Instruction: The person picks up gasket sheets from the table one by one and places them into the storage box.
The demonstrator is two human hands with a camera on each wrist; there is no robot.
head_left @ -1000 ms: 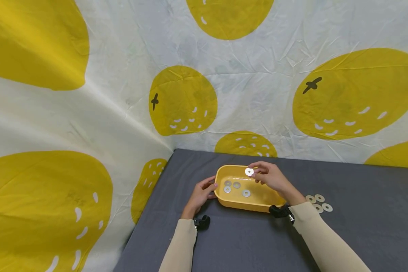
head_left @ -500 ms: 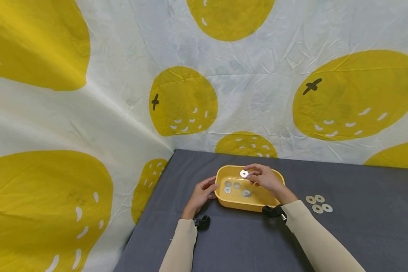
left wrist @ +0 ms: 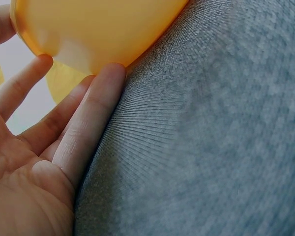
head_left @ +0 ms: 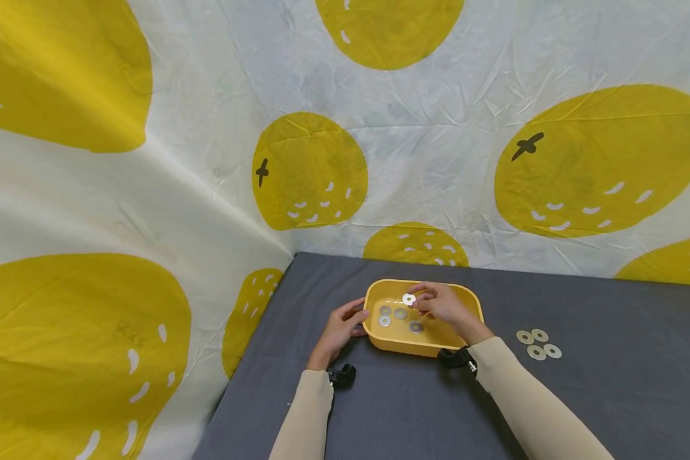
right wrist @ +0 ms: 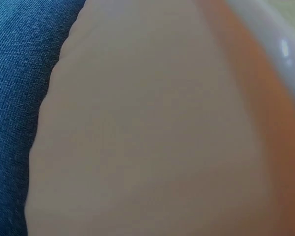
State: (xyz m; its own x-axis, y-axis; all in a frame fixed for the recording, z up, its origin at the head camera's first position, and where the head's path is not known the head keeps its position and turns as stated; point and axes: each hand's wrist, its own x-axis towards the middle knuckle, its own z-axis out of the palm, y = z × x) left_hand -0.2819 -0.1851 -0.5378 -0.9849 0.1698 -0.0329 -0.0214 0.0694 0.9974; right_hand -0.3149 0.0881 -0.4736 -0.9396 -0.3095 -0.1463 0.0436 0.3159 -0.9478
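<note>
A yellow plastic tray [head_left: 391,345] with raised walls sits on the dark grey cloth, several round metal washers [head_left: 384,321] lying flat inside. My left hand [head_left: 335,331] holds the tray's left end, thumb at the rim; in the left wrist view, its other fingers [left wrist: 96,110] reach the outer wall of the tray [left wrist: 103,29]. Over the inside of the tray, my right hand [head_left: 444,305] pinches one bright washer [head_left: 409,299] between thumb and fingers, tilted up. A blurred tray wall [right wrist: 147,123] fills most of the right wrist view, hiding that hand's fingertips.
To the right of the tray, several more washers [head_left: 536,352] lie in a small cluster on the grey cloth [head_left: 402,409]. A white fabric backdrop [head_left: 425,160] printed with yellow fruit hangs behind and at the left. Both wrists wear black cameras [head_left: 342,376].
My right hand has moved left and lower into the tray, carrying the washer with it. Another washer in the cluster came into fuller view as the sleeve shifted. The left hand stays put.
</note>
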